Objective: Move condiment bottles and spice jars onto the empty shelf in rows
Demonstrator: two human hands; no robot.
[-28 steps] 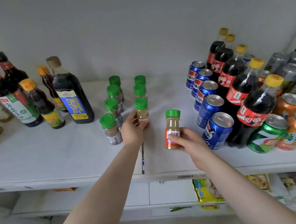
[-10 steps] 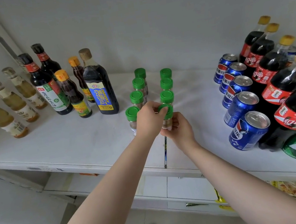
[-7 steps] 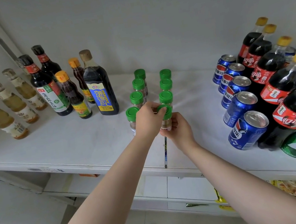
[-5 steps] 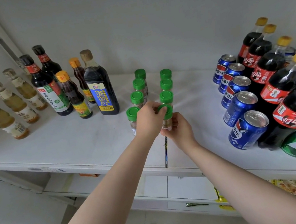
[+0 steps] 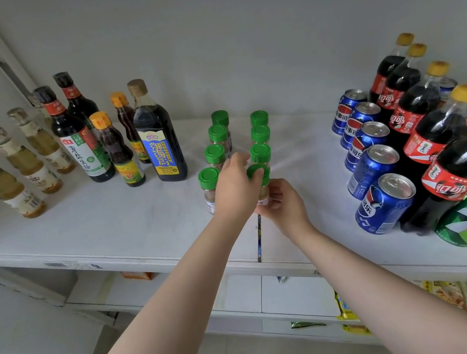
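Head view: both hands clamp one spice jar [image 5: 262,186] — left hand [image 5: 235,188] steadying its green cap, right hand [image 5: 284,204] gripping the base — aligning it as the right row's front jar.

On the white shelf [image 5: 105,227] before me stand eight green-capped spice jars [image 5: 259,134] in two rows of four; my two hands are at the nearest jar of the right row. To my left I count five dark sauce bottles [image 5: 159,139] and at least three pale bottles [image 5: 0,183]. To my right: five blue cola cans [image 5: 384,208] and five yellow-capped cola bottles [image 5: 457,166].
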